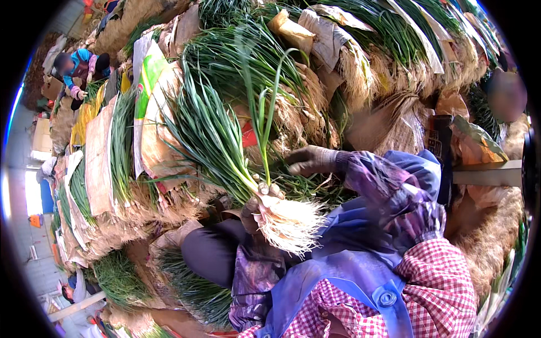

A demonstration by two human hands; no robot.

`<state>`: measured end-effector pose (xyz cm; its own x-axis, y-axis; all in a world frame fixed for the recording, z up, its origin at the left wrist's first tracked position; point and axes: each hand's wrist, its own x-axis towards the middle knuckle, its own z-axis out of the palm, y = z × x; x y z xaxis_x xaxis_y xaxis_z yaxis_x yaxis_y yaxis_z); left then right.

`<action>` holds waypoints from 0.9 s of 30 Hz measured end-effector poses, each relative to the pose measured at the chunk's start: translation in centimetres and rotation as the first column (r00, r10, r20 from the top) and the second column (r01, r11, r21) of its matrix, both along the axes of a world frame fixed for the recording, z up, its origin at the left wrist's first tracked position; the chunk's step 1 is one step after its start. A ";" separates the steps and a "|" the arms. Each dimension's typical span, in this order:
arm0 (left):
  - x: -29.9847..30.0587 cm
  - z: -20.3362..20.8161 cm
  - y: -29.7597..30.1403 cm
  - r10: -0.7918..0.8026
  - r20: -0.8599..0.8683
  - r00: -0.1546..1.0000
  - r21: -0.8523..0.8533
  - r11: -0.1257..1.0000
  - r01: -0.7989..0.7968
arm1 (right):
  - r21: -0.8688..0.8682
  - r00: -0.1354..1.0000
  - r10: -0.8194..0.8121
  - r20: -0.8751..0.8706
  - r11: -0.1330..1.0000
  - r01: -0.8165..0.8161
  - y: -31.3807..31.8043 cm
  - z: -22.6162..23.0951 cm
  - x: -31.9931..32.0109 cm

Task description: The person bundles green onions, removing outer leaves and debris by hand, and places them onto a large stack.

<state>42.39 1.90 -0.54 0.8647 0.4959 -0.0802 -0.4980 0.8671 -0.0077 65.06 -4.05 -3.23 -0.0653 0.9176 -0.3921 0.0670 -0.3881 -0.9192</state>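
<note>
My left hand [251, 217] is closed round the base of a bunch of green garlic [217, 132]. Its long leaves fan up and to the left, and pale stringy roots [290, 225] hang out to the right above my lap. One stalk [264, 121] stands upright apart from the others, its foot by the small white bulbs of the bunch. Just right of that stalk, my gloved right hand [311, 160] hovers over loose leaves with its fingers partly stretched and nothing visible in them. The left fingers are mostly hidden behind the bunch.
Stacked bundles [121, 146] of the same greens, wrapped in paper and sacking, line the left. More wrapped bundles [389, 39] lie across the back. One person [79, 70] works at the far left, another [507, 96] is at the right edge. A wooden beam [487, 173] juts in at right.
</note>
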 end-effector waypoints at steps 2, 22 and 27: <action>-0.3 -0.4 -0.2 0.050 -0.190 0.981 0.064 0.997 -0.038 | 0.053 0.923 -0.208 -0.325 0.970 0.237 1.8 2.4 -3.3; 1.3 0.0 0.2 0.178 -0.212 0.961 0.155 0.977 -0.147 | 0.484 0.677 -0.590 0.440 0.791 0.374 2.2 0.9 1.0; 1.2 2.0 -0.2 -0.014 -0.362 0.932 0.058 0.998 0.038 | -0.028 0.916 0.079 0.394 0.997 -0.074 -0.5 4.0 -4.8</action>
